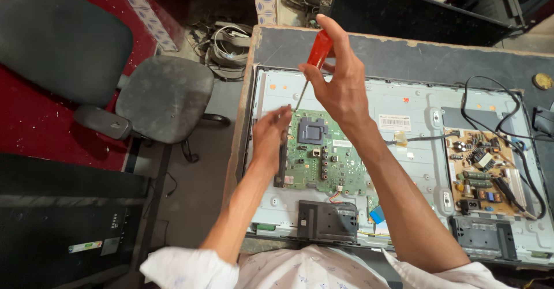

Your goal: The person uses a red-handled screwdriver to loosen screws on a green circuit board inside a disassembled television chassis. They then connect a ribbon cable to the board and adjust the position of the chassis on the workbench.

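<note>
Right hand [340,87], centre top of frame: fingers clamped on red-handled screwdriver [311,70], tip down at upper left corner of green circuit board [323,156]. Left hand [270,136]: fingers together, resting at board's left edge. Board lies in opened television back [404,101] on tabletop [404,55].

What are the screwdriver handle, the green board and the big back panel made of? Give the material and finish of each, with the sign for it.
Screwdriver handle: seemingly hard plastic, glossy, translucent red; its thin shaft looks like bare metal.
Green board: looks like rigid laminate with a matt green coat, studded with dark chips and silvery connectors.
Back panel: probably sheet metal, pale grey, dull sheen, with pressed ribs and screw holes.
</note>
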